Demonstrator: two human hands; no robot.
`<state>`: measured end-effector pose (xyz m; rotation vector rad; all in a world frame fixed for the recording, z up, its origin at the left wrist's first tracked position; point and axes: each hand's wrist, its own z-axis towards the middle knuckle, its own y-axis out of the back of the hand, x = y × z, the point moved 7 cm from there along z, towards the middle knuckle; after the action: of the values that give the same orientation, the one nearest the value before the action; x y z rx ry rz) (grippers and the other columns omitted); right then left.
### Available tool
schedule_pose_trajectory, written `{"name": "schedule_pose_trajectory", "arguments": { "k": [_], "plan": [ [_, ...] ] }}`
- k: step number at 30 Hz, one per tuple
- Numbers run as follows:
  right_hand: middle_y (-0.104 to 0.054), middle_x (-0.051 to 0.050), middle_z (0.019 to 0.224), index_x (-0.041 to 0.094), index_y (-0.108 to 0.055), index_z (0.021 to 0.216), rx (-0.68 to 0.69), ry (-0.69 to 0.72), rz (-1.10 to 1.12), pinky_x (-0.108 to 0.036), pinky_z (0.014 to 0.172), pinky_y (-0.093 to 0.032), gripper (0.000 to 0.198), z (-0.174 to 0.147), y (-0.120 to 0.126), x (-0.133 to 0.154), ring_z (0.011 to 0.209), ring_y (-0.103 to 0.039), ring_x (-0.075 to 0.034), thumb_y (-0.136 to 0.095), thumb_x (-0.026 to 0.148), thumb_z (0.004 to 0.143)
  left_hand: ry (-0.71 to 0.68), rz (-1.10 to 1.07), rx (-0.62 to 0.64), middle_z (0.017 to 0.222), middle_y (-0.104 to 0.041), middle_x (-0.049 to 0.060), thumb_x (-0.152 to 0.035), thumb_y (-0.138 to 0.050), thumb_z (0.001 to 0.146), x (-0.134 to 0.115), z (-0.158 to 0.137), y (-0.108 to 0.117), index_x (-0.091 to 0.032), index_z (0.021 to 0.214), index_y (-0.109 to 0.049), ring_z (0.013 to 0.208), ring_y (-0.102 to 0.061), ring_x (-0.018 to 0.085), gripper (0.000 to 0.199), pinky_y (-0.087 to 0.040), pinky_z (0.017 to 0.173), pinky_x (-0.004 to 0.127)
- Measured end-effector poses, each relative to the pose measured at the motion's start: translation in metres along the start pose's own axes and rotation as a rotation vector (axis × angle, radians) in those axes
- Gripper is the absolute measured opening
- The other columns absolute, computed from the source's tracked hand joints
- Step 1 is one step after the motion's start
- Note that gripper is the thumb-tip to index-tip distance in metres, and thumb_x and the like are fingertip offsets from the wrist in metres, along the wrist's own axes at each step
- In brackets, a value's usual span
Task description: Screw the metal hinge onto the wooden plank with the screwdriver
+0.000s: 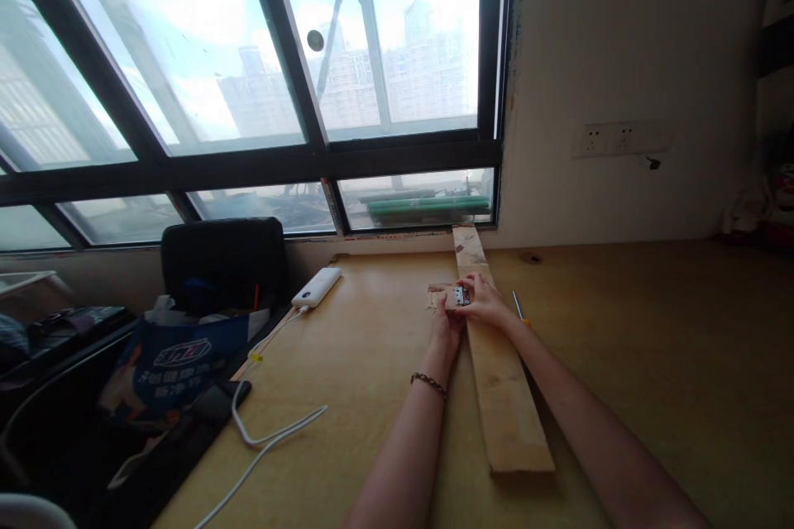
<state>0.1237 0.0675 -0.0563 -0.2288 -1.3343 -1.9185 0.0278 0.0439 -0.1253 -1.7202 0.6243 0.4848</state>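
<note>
A small silvery metal hinge (462, 296) with holes sits against a short piece of wood (436, 296), above a long wooden plank (505, 397). My left hand (447, 322) is closed on the short wood from the near side, its thumb by the hinge. With fingers curled round the hinge's far and right sides, my right hand (487, 302) pinches it. Part of the hinge and the wood is hidden by my fingers. Just right of my right hand lies a screwdriver (516, 305), its yellow handle partly covered by my forearm.
The plank lies lengthwise on the wooden table (372, 380), its far end by the window. A white power bank (317, 288) with a white cable (273, 436) lies left. Beyond the table's left edge are a black chair (224, 264) and a blue bag (179, 364).
</note>
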Motion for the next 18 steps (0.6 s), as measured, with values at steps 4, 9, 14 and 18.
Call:
{"name": "schedule_pose_trajectory", "arguments": {
  "k": [4, 9, 14, 18],
  "plan": [
    [-0.05, -0.009, 0.114, 0.019, -0.05, 0.106, 0.0, 0.014, -0.005, -0.038, 0.088, -0.037, 0.065, 0.0, 0.001, 0.003, 0.101, -0.051, -0.023, -0.074, 0.043, 0.051, -0.327, 0.263, -0.267, 0.095, -0.056, 0.009, -0.04, -0.048, 0.077, -0.024, -0.024, 0.018, -0.016, 0.102, -0.048, 0.083, -0.057, 0.019, 0.034, -0.045, 0.073, 0.03],
    [-0.053, -0.009, 0.11, 0.019, -0.049, 0.104, -0.01, 0.003, 0.002, -0.037, 0.087, -0.038, 0.064, -0.001, 0.004, 0.006, 0.102, -0.05, -0.023, -0.074, 0.044, 0.05, -0.941, 0.963, -0.479, 0.119, -0.039, 0.009, -0.032, -0.062, 0.066, -0.066, -0.075, 0.002, -0.023, 0.105, -0.05, 0.115, -0.036, 0.024, 0.042, -0.025, 0.098, 0.036],
    [-0.053, -0.009, 0.11, 0.018, -0.049, 0.103, -0.016, -0.001, -0.001, -0.037, 0.086, -0.038, 0.062, -0.001, 0.006, 0.006, 0.1, -0.051, -0.024, -0.073, 0.043, 0.051, -0.817, 1.215, -0.425, 0.115, -0.043, 0.005, -0.031, -0.062, 0.066, -0.065, -0.065, -0.006, -0.028, 0.088, -0.061, 0.111, -0.036, 0.028, 0.023, -0.019, 0.097, 0.042],
    [-0.053, -0.008, 0.109, 0.019, -0.05, 0.103, -0.015, 0.007, -0.007, -0.037, 0.086, -0.038, 0.061, 0.0, 0.005, 0.006, 0.099, -0.051, -0.023, -0.073, 0.041, 0.052, -0.745, 1.211, -0.393, 0.113, -0.045, 0.003, -0.034, -0.064, 0.064, -0.062, -0.052, -0.004, -0.028, 0.077, -0.065, 0.111, -0.035, 0.028, 0.015, -0.016, 0.097, 0.041]
  ]
}}
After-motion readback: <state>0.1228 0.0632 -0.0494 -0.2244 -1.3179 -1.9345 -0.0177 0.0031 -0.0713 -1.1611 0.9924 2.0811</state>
